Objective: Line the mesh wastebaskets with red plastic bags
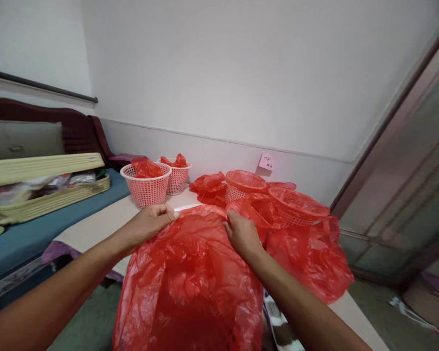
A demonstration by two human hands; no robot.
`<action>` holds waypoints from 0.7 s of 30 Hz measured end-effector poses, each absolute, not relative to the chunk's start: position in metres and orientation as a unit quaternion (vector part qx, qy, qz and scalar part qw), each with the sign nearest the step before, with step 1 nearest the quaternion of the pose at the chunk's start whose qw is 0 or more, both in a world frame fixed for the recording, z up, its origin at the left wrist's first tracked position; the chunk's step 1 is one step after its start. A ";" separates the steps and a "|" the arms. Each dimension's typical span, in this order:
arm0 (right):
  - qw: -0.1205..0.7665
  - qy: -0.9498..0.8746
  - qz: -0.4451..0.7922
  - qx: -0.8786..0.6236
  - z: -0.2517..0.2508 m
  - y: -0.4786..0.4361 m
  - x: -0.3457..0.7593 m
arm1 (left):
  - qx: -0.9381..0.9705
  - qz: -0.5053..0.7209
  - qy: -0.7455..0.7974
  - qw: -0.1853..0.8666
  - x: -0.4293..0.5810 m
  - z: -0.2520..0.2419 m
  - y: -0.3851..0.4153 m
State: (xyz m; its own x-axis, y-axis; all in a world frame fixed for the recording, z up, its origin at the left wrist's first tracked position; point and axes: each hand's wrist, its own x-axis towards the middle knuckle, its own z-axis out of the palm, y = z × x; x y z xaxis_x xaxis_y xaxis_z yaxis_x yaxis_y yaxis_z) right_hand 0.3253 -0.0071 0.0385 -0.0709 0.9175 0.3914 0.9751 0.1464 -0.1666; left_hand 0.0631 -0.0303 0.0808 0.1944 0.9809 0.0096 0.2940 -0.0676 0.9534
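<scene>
Counter [102,219]: baskets and bags are carried along its far side, seemingly so that the near side can be used for handling.
Held red bag [193,273]: spread at the near side, between the forearms; its far edge is raised at two points, presumably against slumping.
Loose red bag [310,263]: heaped beside the right forearm, perhaps for easy reach.
Red-covered baskets [300,202]: clustered on the right; film is draped over the rims, likely so that it is anchored by the overlap.
Left-side baskets [146,191]: two, stood upright, well apart from that cluster; crumpled red film [146,168] is cupped in their mouths, so it is unlikely to slide away.
Left grip [151,225]: pinched narrow on the bag's far edge.
Right grip [242,233]: curled closed on the same edge, opposite; the film appears to be tensioned between both.
White rim [188,206]: glimpsed just beyond the bag; its owner cannot be told.
</scene>
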 end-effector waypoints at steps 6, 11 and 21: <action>0.195 -0.736 -0.078 -0.644 0.042 -0.012 0.323 | 0.606 0.421 0.506 0.446 0.058 0.084 -0.026; 0.184 -0.732 -0.087 -0.651 0.042 -0.012 0.321 | 0.625 0.405 0.500 0.442 0.064 0.084 -0.027; 0.191 -0.739 -0.091 -0.640 0.040 -0.013 0.315 | 0.559 0.368 0.451 0.590 0.082 0.082 -0.030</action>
